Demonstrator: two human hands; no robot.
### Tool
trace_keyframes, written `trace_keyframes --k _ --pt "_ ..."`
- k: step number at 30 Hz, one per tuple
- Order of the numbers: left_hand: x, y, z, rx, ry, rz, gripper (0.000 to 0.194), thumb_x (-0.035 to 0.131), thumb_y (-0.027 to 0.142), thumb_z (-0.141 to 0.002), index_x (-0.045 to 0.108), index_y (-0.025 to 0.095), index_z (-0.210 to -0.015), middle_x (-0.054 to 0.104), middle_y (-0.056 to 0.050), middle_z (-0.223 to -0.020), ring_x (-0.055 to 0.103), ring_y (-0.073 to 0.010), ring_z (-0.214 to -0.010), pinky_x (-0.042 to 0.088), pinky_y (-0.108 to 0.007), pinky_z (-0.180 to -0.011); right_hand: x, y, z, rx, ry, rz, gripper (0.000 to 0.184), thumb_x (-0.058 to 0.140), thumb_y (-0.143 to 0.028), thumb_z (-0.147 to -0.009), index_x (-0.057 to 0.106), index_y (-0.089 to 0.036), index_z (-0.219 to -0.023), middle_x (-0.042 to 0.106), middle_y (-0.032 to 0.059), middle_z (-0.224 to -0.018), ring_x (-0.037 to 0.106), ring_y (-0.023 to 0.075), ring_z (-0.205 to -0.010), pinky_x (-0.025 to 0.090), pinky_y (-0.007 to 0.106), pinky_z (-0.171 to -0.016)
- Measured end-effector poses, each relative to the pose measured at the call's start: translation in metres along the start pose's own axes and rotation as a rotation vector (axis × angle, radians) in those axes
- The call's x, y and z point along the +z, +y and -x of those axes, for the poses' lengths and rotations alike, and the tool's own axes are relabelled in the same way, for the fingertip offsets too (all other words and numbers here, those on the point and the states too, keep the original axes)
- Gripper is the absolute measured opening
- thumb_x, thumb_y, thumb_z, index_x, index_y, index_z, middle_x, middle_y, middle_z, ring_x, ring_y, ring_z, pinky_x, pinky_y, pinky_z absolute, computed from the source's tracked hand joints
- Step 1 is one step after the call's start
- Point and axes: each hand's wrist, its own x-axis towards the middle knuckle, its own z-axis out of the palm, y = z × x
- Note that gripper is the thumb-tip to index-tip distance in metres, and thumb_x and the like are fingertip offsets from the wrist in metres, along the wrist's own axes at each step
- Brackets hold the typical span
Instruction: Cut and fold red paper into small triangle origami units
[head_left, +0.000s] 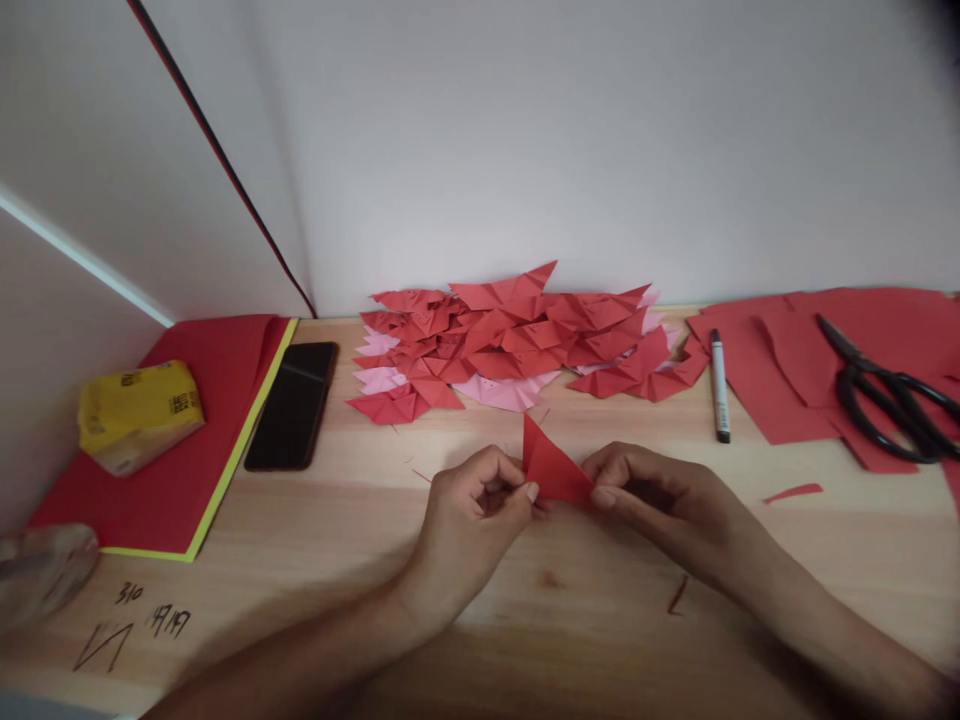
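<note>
Over the worktop [360, 505], the paper [561, 470] is being held between the hands, its left edge being pinched by the left hand [476, 515], its right corner by the right hand [667, 495], fingers curled. Its long edge is being slanted from far tip to right corner.

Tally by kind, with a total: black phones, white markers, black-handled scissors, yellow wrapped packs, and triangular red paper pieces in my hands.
Black rectangular phone: 1
White cylindrical marker: 1
Black-handled scissors: 1
Yellow wrapped pack: 1
Held triangular red paper piece: 1
Total: 5
</note>
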Motion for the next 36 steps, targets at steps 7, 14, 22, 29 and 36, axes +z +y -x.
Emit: trace_keyframes --k 7,14,22,29,36 --pt "-0.002 -0.002 0.0 0.045 0.019 -0.046 0.013 0.063 0.019 -0.082 0.059 0.015 -0.07 0.065 -0.001 -0.076 0.059 -0.0107 -0.071 0.045 -0.02 -0.065 -0.006 -0.003 -0.001 0.089 -0.065 0.008 0.037 0.065 -0.052 -0.08 0.059 -0.019 -0.064 0.06 -0.0002 -0.067 0.051 0.0124 -0.06 0.038 0.025 -0.055" --pt "-0.004 -0.001 0.0 0.123 0.041 -0.044 0.011 0.064 0.021 -0.083 0.061 0.016 -0.073 0.07 -0.003 -0.085 0.062 -0.0118 -0.076 0.046 -0.021 -0.069 -0.009 0.004 0.001 0.096 -0.042 0.04 0.036 0.057 -0.054 -0.085 0.062 -0.02 -0.074 0.061 0.0009 -0.068 0.052 0.0139 -0.062 0.039 0.026 -0.055" --pt "-0.005 -0.003 -0.002 0.105 0.043 -0.052 0.012 0.066 0.021 -0.082 0.061 0.016 -0.072 0.07 -0.002 -0.082 0.062 -0.0116 -0.075 0.046 -0.021 -0.068 -0.002 0.004 0.003 -0.02 0.065 0.08 0.029 0.056 -0.044 -0.089 0.058 -0.021 -0.072 0.063 0.001 -0.073 0.054 0.0148 -0.067 0.042 0.028 -0.062" --pt "-0.005 0.001 -0.002 0.021 0.01 0.023 0.015 0.066 0.023 -0.082 0.06 0.015 -0.07 0.071 -0.003 -0.078 0.065 -0.0117 -0.07 0.048 -0.021 -0.065 0.001 0.006 0.006 -0.089 0.087 0.183 0.029 0.053 -0.043 -0.092 0.056 -0.021 -0.073 0.064 0.0028 -0.077 0.056 0.0157 -0.068 0.044 0.029 -0.063" --pt "-0.003 0.004 -0.002 0.012 0.007 0.029 0.016 0.064 0.023 -0.082 0.058 0.015 -0.07 0.07 -0.004 -0.079 0.065 -0.0121 -0.07 0.049 -0.022 -0.067 -0.001 0.006 0.003 -0.076 0.067 0.224 0.027 0.052 -0.04 -0.092 0.055 -0.022 -0.073 0.062 0.0008 -0.071 0.053 0.0144 -0.064 0.041 0.028 -0.059"
